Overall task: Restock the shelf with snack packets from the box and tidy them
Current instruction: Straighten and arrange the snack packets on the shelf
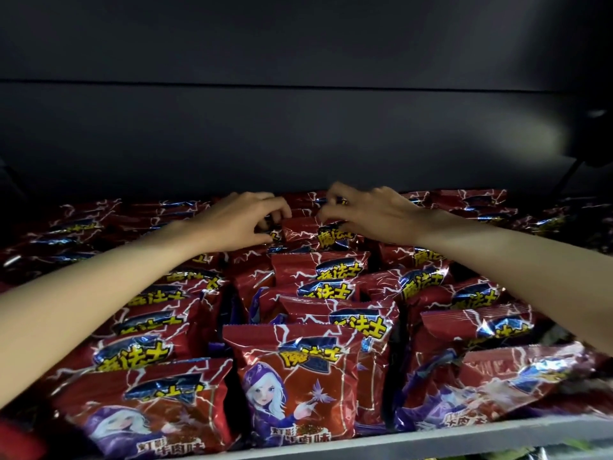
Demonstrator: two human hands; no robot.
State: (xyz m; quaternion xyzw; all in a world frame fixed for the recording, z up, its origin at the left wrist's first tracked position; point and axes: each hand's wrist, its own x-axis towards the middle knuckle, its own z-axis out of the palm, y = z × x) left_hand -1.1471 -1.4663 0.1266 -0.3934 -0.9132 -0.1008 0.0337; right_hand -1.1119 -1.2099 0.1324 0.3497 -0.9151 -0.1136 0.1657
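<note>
left hand [243, 220]: fingers curled, pinching the left end of a red snack packet [300, 229] at 12 o'clock, deep on the shelf [431, 441] | right hand [368, 210]: fingers apparently gripping its right end; partly hidden | rows of packets [298, 376] fill the shelf toward 6 o'clock

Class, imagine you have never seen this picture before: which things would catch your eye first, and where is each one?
First come the rows of shiny red snack packets filling the shelf from its grey front lip to the dark back. Next, two bare arms reach in from the lower corners; the left hand and right hand meet at the back centre, fingers curled on one red packet there. Above, a dark panel fills the upper half.
</note>
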